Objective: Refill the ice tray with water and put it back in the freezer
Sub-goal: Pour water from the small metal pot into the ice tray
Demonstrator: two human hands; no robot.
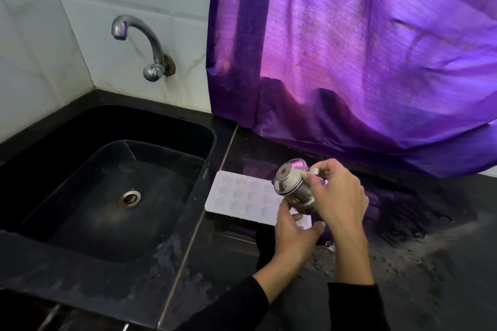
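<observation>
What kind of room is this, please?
Most likely a home kitchen: a black sink set in a dark counter, a wall tap on white tiles, and an ice tray beside the sink.

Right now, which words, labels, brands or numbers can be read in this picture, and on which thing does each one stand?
Small yellow round sticker on the side of the steel bottle: it bears a dark mark, too small and blurred to read.
Marking inside the sink drain: too blurred to read.
Ice tray, tap, purple curtain: no text visible.
So no text here can be quoted.
</observation>
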